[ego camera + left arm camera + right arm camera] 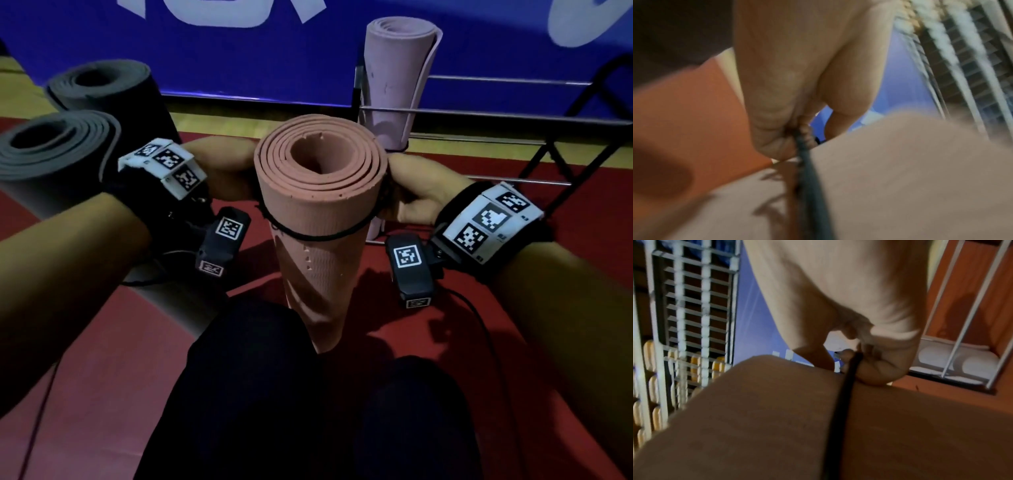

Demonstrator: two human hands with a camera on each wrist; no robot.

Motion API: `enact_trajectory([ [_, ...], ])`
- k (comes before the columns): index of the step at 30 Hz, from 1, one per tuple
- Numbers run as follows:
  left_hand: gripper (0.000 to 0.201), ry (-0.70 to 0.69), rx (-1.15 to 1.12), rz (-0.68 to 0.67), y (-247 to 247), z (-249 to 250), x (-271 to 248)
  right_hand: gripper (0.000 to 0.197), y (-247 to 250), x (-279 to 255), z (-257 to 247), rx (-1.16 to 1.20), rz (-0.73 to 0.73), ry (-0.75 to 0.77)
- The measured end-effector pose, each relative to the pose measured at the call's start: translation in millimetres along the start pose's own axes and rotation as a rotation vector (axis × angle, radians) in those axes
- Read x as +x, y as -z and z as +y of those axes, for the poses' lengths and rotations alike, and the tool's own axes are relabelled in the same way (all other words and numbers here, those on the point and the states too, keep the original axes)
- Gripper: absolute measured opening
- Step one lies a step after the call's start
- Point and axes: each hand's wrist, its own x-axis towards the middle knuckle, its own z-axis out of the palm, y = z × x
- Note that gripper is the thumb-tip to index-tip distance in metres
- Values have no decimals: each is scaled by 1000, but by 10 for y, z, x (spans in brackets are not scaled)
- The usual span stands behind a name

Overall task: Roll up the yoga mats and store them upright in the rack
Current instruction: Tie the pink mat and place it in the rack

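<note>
Foam is what the salmon mat [318, 205] looks to be made of: soft, springy, light for its bulk, with a matte, faintly ribbed skin that should not slip. It stands upright on the red floor [102, 342] between the person's knees, rolled into a neat spiral with a hollow core. A thin black cord [318, 234] circles it just below the top rim. The left hand [219, 171] and the right hand [411, 192] flank the roll near its top; each grip is closed, pinching the cord against the mat, as both wrist views show. The roll would likely spring loose if the cord slackened, so I judge the best hold to be around the upper body, squeezing the layers together.

Behind stands the metal rack [479, 120] of thin round bars, with a lilac mat [394, 85] already upright in it. Two grey mats [68, 137], thicker-walled, stand to the left.
</note>
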Motion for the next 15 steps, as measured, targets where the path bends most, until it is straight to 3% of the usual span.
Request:
enact_trajectory([
  [2,42,-6,-58,-64,23,-45,-8,23,25,12,36,-12,11,-14],
  [5,17,-16,10,156,-51,-105,60,21,30,6,133,-49,88,25],
  [7,28,-45,62,202,-162,-172,82,7,-4,34,219,-177,202,96],
  [9,32,-83,82,235,-255,-254,90,33,4,136,338,-368,318,203],
  [11,21,-153,217,302,-308,-302,68,50,42,243,465,-609,379,315],
  [13,19,-207,398,348,-343,-369,96,36,40,228,587,-793,419,361],
  [15,21,-157,558,355,-360,-504,153,30,64,272,761,-894,426,355],
])
